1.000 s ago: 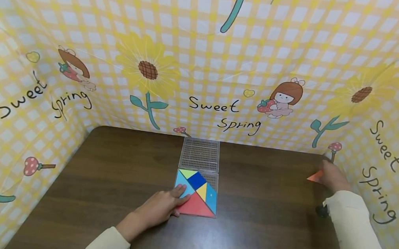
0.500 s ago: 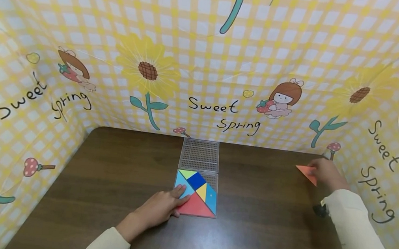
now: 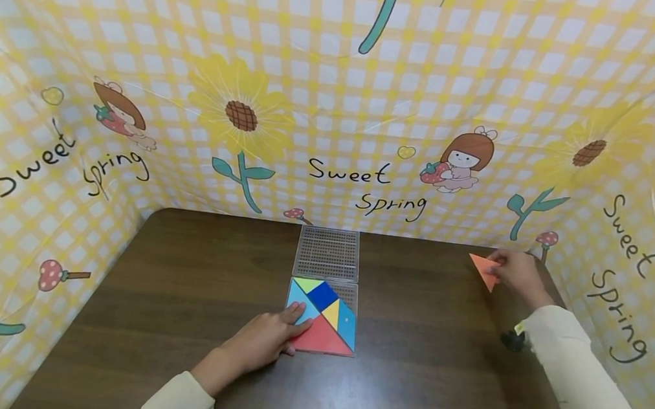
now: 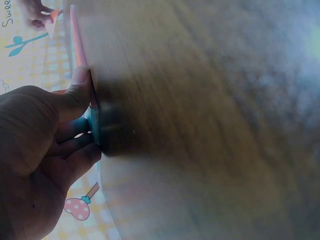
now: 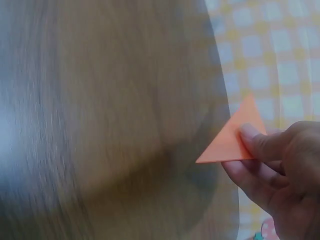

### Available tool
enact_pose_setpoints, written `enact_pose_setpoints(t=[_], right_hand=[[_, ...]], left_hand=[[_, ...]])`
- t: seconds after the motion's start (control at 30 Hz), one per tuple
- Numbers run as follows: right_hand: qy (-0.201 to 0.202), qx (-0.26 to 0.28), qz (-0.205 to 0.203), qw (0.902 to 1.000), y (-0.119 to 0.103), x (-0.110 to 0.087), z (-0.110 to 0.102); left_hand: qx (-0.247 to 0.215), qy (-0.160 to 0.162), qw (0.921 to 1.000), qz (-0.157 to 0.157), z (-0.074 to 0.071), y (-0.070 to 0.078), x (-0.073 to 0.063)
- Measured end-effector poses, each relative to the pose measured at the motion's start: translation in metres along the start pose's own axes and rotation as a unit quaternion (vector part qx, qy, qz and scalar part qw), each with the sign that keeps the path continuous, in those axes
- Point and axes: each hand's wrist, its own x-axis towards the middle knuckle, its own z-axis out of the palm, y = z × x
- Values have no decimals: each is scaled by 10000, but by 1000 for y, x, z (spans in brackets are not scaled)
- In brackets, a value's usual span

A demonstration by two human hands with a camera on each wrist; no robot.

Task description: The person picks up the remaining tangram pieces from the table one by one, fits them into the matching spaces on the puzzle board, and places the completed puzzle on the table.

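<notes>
My left hand [image 3: 260,338] grips the near left corner of a clear plastic tangram case [image 3: 350,293], thumb and fingers at its edges. Inside lie a red triangle [image 3: 324,339], a light blue triangle [image 3: 298,293], a light green triangle [image 3: 306,284], a dark blue square [image 3: 323,296], a yellow triangle [image 3: 331,313] and a blue slanted piece [image 3: 346,326]. The dotted base shows at the far right corner. Over at the far right, my right hand [image 3: 519,275] pinches an orange triangle [image 5: 227,142] between thumb and fingers, held above the table.
The case's dotted lid [image 3: 328,254] lies opened flat behind it, up to the table's back edge. Dark brown wood tabletop [image 3: 199,265] surrounds the case. A yellow checked cloth [image 3: 336,101] rises along the back and both sides.
My right hand has moved left and slightly back with the orange triangle, which has turned and shows more of its face. The left hand stays on the case.
</notes>
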Motion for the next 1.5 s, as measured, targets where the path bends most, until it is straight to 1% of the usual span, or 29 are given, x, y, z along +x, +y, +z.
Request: enact_pose_setpoints(t=[0.13, 0.27, 0.37, 0.43, 0.57, 0.63, 0.67, 0.73, 0.83, 0.9, 0.97, 1.0, 1.1, 1.17, 1.2, 1.23, 1.37, 1.5], right_hand=[[-150, 596, 217, 9979, -11, 3, 5], [-217, 989, 414, 9940, -23, 7, 9], [-254, 1443, 642, 9871, -32, 9, 12], [-284, 1889, 915, 9773, -39, 10, 15], [-312, 2978, 1508, 9421, -54, 9, 19], [-364, 3322, 1641, 9281, -61, 8, 21], [-390, 3404, 1647, 9249, -64, 7, 22], [-478, 3463, 1594, 9232, -68, 7, 24], [-593, 3398, 1443, 9275, -75, 6, 27], [-641, 3404, 1335, 9286, -80, 6, 30], [-674, 3466, 1235, 9274, -85, 5, 33], [-636, 3575, 1226, 9236, -88, 5, 34], [-647, 3710, 1178, 9189, -96, 6, 40], [-647, 3748, 1240, 9165, -102, 7, 44], [-662, 3797, 1278, 9139, -105, 8, 46], [-731, 3771, 1287, 9143, -108, 8, 47], [-845, 3935, 1398, 9047, -119, 11, 52], [-931, 4000, 1366, 9015, -133, 13, 57]], left_hand=[[12, -16, 10000, 0, 0, -1, 0], [-1, -24, 10000, 0, 0, -1, 1], [22, -5, 10000, 21, 0, -1, 1], [22, -4, 10000, 14, 0, -1, 1], [9, -2, 10000, -10, 0, 0, 0], [-10, -4, 10000, -17, 1, 1, -1], [-17, -2, 10000, -20, 1, 1, -1], [-36, 0, 10000, -27, 1, 1, -1], [-42, -7, 10000, -58, 2, 1, -1], [-55, 5, 10000, -70, 2, 0, -1], [-52, 19, 10000, -76, 3, 0, -1], [-46, 22, 10000, -81, 2, 0, -1], [-46, 12, 9999, -94, 3, -1, -1], [-65, 14, 9999, -82, 3, -1, -1], [-69, 7, 9999, -81, 3, -1, -1], [-79, 4, 9999, -76, 3, 0, -1], [-45, 23, 10000, -47, 3, 0, -1], [-36, 58, 10000, -37, 2, 0, 0]])
